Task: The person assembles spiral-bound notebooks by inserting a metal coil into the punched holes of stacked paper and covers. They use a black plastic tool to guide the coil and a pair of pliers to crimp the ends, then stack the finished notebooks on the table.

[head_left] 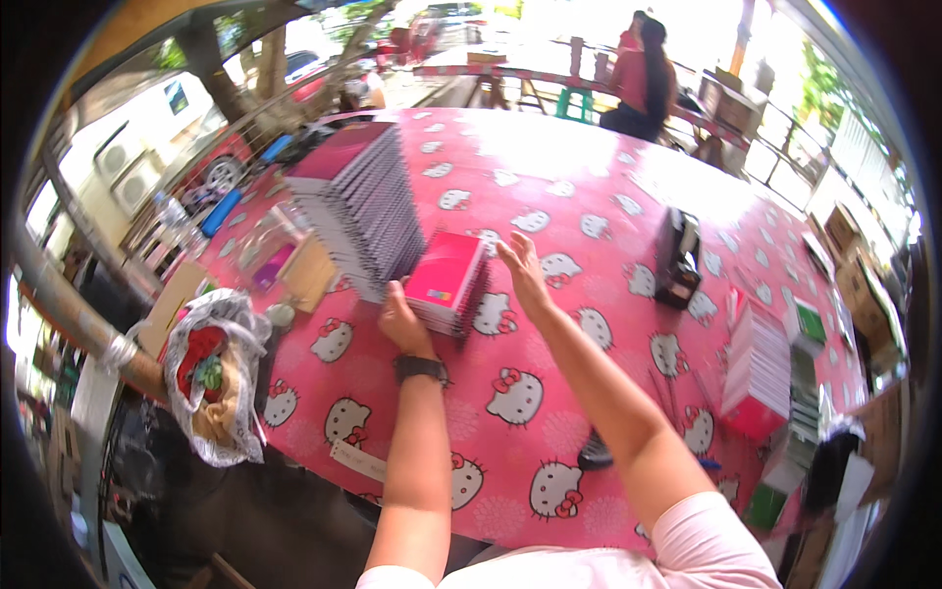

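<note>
A short stack of spiral notebooks (446, 270) with pink-red covers lies on the pink cartoon-cat tablecloth. My left hand (400, 319), a dark band on its wrist, is closed on the near left side of that stack, some of its fingers hidden. To the right of the stack, my right hand (525, 273) is raised with its fingers stretched out, holding nothing and apart from the notebooks. A much taller pile of spiral notebooks (368, 211) with dark red covers rises just behind and left of the short stack.
A black desktop tool (679, 257), perhaps a punch or stapler, stands at the right. Beyond it are a row of pink-covered booklets (758, 368) and green-covered ones (807, 326). A plastic bag of cloth (216, 378) hangs at the left edge. A person (643, 83) sits beyond the table.
</note>
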`<state>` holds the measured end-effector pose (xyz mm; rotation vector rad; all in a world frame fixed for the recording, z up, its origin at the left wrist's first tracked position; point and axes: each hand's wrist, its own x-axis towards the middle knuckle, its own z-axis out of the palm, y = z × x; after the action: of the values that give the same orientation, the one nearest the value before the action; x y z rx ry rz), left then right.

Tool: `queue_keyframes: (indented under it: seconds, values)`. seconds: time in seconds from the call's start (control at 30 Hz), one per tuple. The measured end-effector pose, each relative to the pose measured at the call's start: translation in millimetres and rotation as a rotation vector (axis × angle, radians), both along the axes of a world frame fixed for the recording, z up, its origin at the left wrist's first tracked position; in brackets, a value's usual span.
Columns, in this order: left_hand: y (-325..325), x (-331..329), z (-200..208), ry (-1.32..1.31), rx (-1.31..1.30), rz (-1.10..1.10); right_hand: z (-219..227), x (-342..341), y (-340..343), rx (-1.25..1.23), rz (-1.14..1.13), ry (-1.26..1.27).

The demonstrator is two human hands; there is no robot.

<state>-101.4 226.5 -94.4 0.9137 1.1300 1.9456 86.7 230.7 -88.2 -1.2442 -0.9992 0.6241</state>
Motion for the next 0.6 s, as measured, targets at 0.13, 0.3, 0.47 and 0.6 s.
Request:
queue_keyframes:
  seconds: [0.13, 0.3, 0.47, 0.6]
  values:
    - [-9.8, -30.8, -5.3, 0.173, -0.113, 0.097, 90.5, 57.2, -128.8, -0.108, 0.348, -0.211]
    - [-2.8, -41.7, 0.0, -0.145, -0.194, -0.096, 120.3, 170.0, -332.0, -0.086, -0.203, -0.626]
    - [-26.8, -35.9, 13.0, -0.161, -0.207, -0.317, 80.8, 235.4, -431.0, -0.320, -0.574, -1.176]
    - [-58.4, -62.1, 19.5, 0.182, -0.172, -0.054, 47.8, 252.4, -421.2, -0.299, -0.623, -1.235]
